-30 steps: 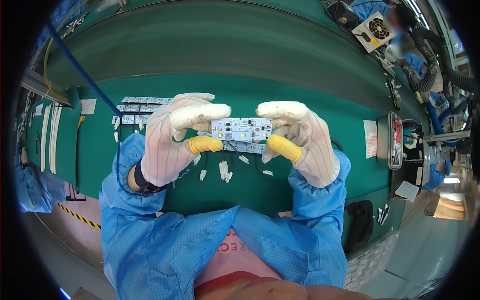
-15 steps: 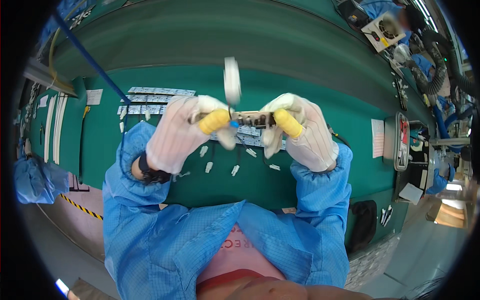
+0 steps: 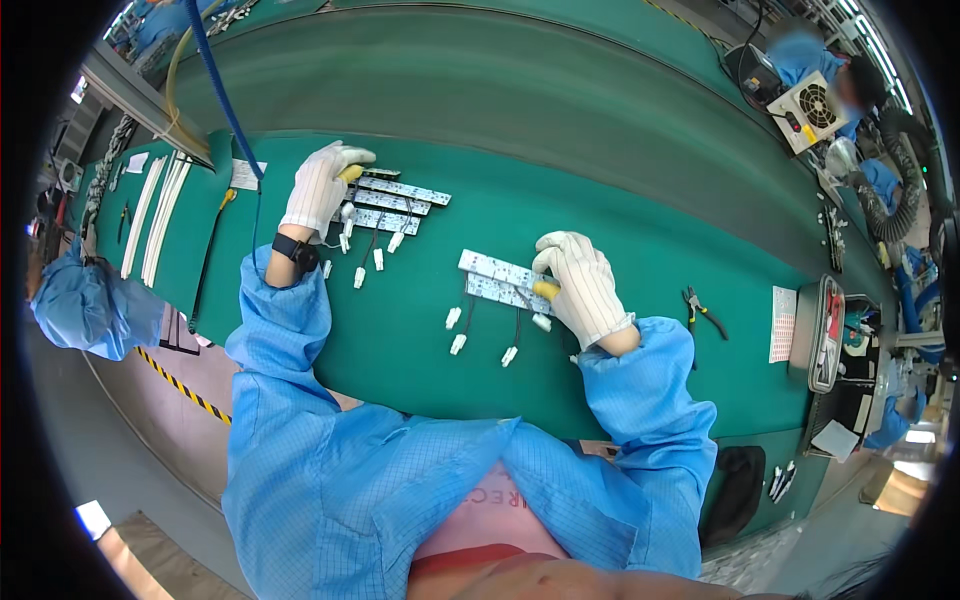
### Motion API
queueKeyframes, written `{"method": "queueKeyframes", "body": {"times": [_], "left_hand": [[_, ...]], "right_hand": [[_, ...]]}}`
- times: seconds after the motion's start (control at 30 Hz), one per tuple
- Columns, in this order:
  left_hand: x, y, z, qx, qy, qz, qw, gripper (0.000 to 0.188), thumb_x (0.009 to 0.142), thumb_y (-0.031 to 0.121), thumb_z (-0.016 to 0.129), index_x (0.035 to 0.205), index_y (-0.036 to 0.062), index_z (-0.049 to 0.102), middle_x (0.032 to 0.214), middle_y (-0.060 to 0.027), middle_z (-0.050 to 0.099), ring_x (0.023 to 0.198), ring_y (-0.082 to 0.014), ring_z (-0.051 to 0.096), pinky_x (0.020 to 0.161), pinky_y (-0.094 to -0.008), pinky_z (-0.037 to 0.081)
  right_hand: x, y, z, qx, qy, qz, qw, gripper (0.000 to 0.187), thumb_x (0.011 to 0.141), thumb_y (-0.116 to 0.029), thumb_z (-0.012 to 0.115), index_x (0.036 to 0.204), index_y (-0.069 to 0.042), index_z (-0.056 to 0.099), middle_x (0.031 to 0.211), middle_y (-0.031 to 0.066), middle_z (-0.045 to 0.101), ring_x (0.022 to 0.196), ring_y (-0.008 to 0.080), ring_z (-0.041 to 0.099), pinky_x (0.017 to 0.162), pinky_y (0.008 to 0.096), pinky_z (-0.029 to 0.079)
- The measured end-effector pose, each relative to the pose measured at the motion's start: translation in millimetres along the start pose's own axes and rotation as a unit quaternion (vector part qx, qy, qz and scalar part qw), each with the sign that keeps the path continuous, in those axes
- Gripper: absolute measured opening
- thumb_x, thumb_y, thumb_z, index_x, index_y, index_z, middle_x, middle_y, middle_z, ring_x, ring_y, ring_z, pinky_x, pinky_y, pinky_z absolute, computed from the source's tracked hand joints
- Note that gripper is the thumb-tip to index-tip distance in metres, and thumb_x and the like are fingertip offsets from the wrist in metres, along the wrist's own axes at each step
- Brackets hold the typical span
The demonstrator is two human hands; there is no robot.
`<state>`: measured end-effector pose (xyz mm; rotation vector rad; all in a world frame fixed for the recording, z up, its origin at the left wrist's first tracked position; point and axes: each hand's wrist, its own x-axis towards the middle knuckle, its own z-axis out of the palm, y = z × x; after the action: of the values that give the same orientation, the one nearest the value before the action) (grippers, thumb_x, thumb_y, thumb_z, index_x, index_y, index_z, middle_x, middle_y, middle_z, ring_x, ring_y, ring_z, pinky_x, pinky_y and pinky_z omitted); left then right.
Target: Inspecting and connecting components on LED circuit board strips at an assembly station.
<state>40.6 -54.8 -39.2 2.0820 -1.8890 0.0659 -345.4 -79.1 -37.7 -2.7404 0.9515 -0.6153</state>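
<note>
My left hand [image 3: 322, 185], in a striped white glove with a yellow-covered thumb, is closed at the left end of a narrow circuit board strip [image 3: 381, 173], the farthest of the left group. Its fingers partly hide that strip. Closer to me lie more board strips [image 3: 405, 191], with black leads ending in white connectors [image 3: 359, 278]. My right hand [image 3: 582, 285], gloved alike, pinches the right end of another strip [image 3: 495, 266]. This one overlaps a second strip [image 3: 492, 288], whose leads and white connectors [image 3: 458, 345] trail toward me.
Cutting pliers [image 3: 705, 312] lie right of my right hand on the green mat [image 3: 430, 360]. Farther right are a printed sheet [image 3: 783, 325] and a metal tray [image 3: 825, 340] of tools. A blue coiled hose [image 3: 215, 80] hangs at left, near long white strips [image 3: 160, 220].
My hands held one part together at the centre, with a white piece swinging from it. They have parted: the left reaches the left strips, the right the nearer pair. The view has shifted.
</note>
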Motion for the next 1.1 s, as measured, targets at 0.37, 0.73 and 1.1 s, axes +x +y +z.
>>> {"method": "queueKeyframes", "body": {"times": [0.37, 0.73, 1.1], "left_hand": [[-39, 172, -93, -0.583, -0.202, 0.109, 0.78, 0.081, 0.084, 0.062, 0.059, 0.135, 0.0009, 0.046, 0.116, -0.0158, 0.064, 0.105, -0.0229, 0.062, 0.092, -0.0358, 0.047], [-33, 157, -63, -0.41, 0.012, 0.208, 0.888, 0.054, 0.07, 0.044, 0.075, 0.108, 0.0066, 0.067, 0.104, -0.0088, 0.071, 0.104, -0.0285, 0.064, 0.099, -0.0431, 0.046], [-22, 156, -66, -0.37, 0.04, 0.229, 0.9, 0.048, 0.063, 0.032, 0.083, 0.105, 0.0103, 0.07, 0.103, -0.0039, 0.068, 0.107, -0.0277, 0.061, 0.089, -0.0364, 0.049]], "right_hand": [[5, -35, -101, 0.555, 0.097, 0.175, 0.807, 0.022, 0.082, 0.002, 0.066, 0.101, 0.0, 0.054, 0.089, 0.0146, 0.065, 0.072, 0.0184, 0.065, 0.059, 0.0267, 0.053], [7, -19, -115, 0.631, 0.071, 0.136, 0.76, 0.04, 0.079, -0.007, 0.074, 0.114, 0.002, 0.055, 0.104, 0.0161, 0.062, 0.087, 0.022, 0.067, 0.067, 0.0278, 0.059], [0, -10, -126, 0.605, 0.03, 0.192, 0.772, 0.042, 0.088, -0.018, 0.069, 0.119, 0.004, 0.052, 0.104, 0.0178, 0.063, 0.088, 0.0262, 0.069, 0.08, 0.0341, 0.057]]}}
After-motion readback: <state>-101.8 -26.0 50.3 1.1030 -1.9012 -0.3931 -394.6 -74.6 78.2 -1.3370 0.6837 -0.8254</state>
